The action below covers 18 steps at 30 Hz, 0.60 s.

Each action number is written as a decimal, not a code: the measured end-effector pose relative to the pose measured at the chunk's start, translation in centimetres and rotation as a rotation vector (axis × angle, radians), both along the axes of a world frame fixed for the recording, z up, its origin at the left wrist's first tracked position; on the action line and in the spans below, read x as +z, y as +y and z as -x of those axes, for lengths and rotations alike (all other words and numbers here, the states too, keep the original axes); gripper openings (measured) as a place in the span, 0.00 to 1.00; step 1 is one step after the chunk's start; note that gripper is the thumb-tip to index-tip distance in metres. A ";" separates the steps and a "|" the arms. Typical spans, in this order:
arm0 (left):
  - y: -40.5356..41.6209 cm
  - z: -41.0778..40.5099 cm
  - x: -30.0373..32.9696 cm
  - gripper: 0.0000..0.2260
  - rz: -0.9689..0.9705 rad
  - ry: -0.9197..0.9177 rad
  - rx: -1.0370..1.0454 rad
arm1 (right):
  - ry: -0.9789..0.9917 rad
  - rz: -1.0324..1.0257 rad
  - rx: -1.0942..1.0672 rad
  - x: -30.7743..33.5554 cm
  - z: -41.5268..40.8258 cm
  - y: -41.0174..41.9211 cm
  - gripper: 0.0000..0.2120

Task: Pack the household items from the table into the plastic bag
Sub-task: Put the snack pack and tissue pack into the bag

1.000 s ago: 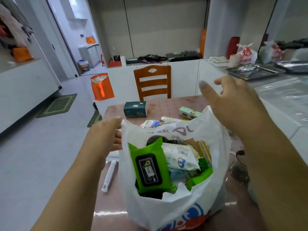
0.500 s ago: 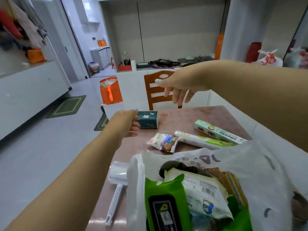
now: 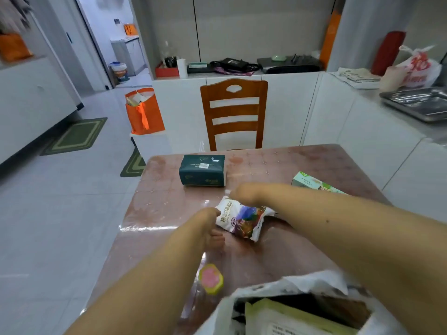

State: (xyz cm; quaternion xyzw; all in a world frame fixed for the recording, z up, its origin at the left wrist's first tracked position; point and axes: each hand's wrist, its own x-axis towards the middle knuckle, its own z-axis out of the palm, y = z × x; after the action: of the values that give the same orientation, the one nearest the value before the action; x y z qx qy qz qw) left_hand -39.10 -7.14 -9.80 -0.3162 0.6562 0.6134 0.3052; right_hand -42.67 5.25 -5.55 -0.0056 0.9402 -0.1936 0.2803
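Note:
A white and purple packet (image 3: 242, 220) lies on the pink table (image 3: 314, 163). My right hand (image 3: 244, 194) comes in from the right and closes on the packet's far edge; it is blurred. My left hand (image 3: 212, 226) is curled at the packet's near-left corner, thumb against it, with nothing seen inside the fingers. The white plastic bag (image 3: 297, 282) stands open at the bottom right with several packs inside. A dark green tissue pack (image 3: 202, 173) sits farther back. A light green box (image 3: 314, 183) shows behind my right forearm.
A yellow and pink round cap (image 3: 211, 278) lies on the table under my left forearm. A wooden chair (image 3: 234, 112) stands at the table's far side. An orange bag (image 3: 144, 112) sits to the left, and a metal tray (image 3: 420, 103) on the right counter.
The view has moved forward over the table. My right hand dropped from above the chair onto the white and purple packet. My left hand moved right to the packet's corner.

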 end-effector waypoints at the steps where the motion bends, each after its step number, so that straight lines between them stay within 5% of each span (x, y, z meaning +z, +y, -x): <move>1: 0.3 0.3 -0.8 0.16 -0.008 -0.015 0.006 | -0.040 0.009 -0.014 -1.0 0.2 0.0 0.27; 6: 1.6 1.5 -2.4 0.20 -0.094 -0.060 0.076 | -0.020 -0.062 -0.047 -4.4 1.1 0.2 0.32; 13: 1.5 1.4 -2.1 0.17 -0.175 -0.051 0.193 | -0.066 0.340 -0.360 -5.1 0.8 0.0 0.20; 18: 0.6 2.1 -1.6 0.19 -0.105 0.021 0.194 | -0.130 0.523 -0.579 -5.6 0.2 -0.4 0.23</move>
State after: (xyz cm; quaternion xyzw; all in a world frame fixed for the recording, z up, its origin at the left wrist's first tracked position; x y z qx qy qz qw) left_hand -41.15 -6.50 -11.38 -0.3553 0.5927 0.6769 0.2535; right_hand -42.85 4.85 -11.19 0.2009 0.8022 -0.4974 0.2621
